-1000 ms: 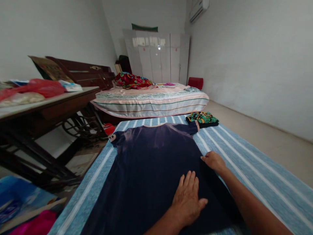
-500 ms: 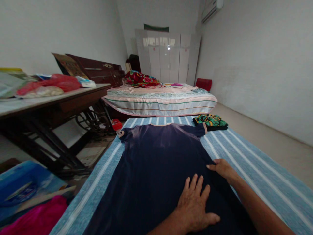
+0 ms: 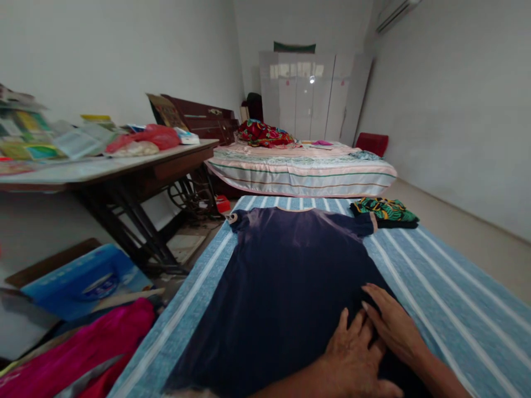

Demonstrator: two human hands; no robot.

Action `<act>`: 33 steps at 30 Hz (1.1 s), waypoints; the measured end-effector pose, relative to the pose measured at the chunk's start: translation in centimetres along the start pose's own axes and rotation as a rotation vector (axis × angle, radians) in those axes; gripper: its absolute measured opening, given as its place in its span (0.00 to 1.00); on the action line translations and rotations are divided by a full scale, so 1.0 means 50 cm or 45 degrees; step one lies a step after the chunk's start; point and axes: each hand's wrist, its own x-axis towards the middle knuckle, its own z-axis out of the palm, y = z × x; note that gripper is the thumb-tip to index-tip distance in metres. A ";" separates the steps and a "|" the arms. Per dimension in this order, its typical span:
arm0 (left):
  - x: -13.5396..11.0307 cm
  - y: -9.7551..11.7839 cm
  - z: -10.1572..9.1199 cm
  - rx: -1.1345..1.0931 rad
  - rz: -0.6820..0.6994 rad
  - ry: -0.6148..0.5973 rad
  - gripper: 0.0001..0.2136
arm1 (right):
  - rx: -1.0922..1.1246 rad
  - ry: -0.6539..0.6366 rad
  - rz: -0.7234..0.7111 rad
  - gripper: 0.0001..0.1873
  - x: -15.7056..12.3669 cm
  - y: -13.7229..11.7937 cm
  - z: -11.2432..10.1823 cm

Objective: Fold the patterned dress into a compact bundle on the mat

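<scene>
A dark navy T-shirt lies spread flat on a blue and white striped sheet. Its pale-trimmed sleeves point away from me. My left hand rests flat on the shirt's lower part, fingers stretched out. My right hand lies beside it on the shirt's right side, fingers extended and touching the left hand's fingers. Neither hand holds anything.
A folded green patterned cloth sits at the sheet's far right corner. A striped mattress with a red bundle lies beyond. At left stand a cluttered sewing table, a blue box and pink fabric. White wardrobes are at the back.
My view has swung left, so everything sits further right in frame. My right hand slid back along the shirt's right edge and now lies against my left hand.
</scene>
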 end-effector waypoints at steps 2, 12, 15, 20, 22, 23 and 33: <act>-0.006 0.006 0.002 -0.058 0.013 -0.006 0.37 | 0.042 -0.023 -0.037 0.21 -0.018 0.006 0.028; -0.235 -0.055 -0.088 0.211 -0.673 0.137 0.31 | -0.089 -0.139 -0.062 0.31 -0.039 0.021 0.043; -0.322 -0.071 -0.100 0.413 -1.042 0.182 0.32 | -0.124 -0.181 -0.028 0.34 -0.041 0.023 0.042; -0.407 -0.062 -0.073 0.628 -1.342 0.286 0.31 | -0.136 -0.243 -0.022 0.36 -0.042 0.028 0.043; -0.428 -0.061 -0.062 0.686 -1.396 0.352 0.31 | -0.132 -0.247 -0.017 0.36 -0.040 0.026 0.042; -0.438 -0.061 -0.059 0.704 -1.409 0.376 0.32 | -0.130 -0.242 -0.014 0.36 -0.039 0.024 0.041; -0.417 -0.105 -0.116 0.705 -1.406 0.425 0.33 | -0.103 -0.244 0.095 0.33 -0.016 -0.017 0.021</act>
